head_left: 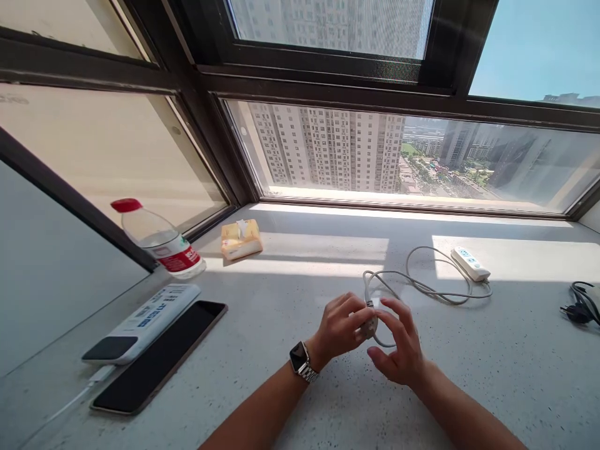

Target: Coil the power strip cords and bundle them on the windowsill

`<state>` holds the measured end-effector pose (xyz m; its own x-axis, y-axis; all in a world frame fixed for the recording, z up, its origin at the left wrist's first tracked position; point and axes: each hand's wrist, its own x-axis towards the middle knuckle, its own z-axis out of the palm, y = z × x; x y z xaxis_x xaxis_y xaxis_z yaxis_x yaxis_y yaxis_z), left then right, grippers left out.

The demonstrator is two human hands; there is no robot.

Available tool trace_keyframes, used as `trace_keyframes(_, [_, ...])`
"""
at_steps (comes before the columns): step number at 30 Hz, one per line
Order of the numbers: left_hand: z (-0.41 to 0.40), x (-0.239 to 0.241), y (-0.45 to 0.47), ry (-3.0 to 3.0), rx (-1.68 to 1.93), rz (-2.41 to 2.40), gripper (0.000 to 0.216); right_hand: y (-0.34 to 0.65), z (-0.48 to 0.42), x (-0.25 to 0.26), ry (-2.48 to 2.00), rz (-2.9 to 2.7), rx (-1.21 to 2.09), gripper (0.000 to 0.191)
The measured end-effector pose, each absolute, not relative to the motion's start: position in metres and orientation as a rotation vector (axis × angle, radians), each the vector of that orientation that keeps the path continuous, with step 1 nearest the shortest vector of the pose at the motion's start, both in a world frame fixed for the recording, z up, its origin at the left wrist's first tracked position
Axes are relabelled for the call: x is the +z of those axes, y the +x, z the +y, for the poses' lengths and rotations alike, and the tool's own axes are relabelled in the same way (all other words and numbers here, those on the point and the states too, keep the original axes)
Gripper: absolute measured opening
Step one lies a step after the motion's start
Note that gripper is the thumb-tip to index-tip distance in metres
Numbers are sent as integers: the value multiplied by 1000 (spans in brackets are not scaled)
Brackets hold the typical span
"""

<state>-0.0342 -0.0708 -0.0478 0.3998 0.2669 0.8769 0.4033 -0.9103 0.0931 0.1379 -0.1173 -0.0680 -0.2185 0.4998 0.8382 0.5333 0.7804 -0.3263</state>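
Observation:
My left hand (340, 328), with a watch on its wrist, pinches the plug end (370, 322) of a grey-white cable (422, 286) over the pale windowsill counter. Close against it on the right, my right hand (398, 347) has its fingers curled around the same plug and the loop of cable beneath it. From the plug the cable runs in loose loops to a white power strip (470, 263) lying at the back right in the sunlight.
On the left lie a dark tablet (164, 356), a white remote control (145, 322) and a plastic water bottle with a red cap (162, 240). A yellow tissue pack (240, 239) sits near the window. A black cable and plug (580, 306) rest at the right edge.

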Motion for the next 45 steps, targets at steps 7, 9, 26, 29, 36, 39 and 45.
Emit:
trace_keyframes(7, [-76,-54,-31,-2764,-1347,-692,21,134,-113,-84,-818,-1758,387,73])
trace_keyframes(9, [-75,-52,-32,-2796,-1452,-568,28,138,-108,-87,-766,-1776,536,91])
trace_keyframes(26, [-71,-42,-34,-2425,-2656,-1171,22,123,-114,-59,-1228,-2204,831,30])
trace_keyframes(29, [-57,-30,-46,-2154,-2778,-1255,31,129,-116,-48,-1363,-2336,672,29])
trace_keyframes(36, [-32,10,-82,-1439,-3010,-1192,37,159,-121,-26,-1436,-2320,756,19])
trace_keyframes(39, [-17,38,-102,-1177,-3045,-1138,24,174,-116,-20,-1349,-2304,974,25])
trace_keyframes(45, [-12,82,-129,-827,-3095,-1132,21,214,-102,-1,-1295,-2319,1265,30])
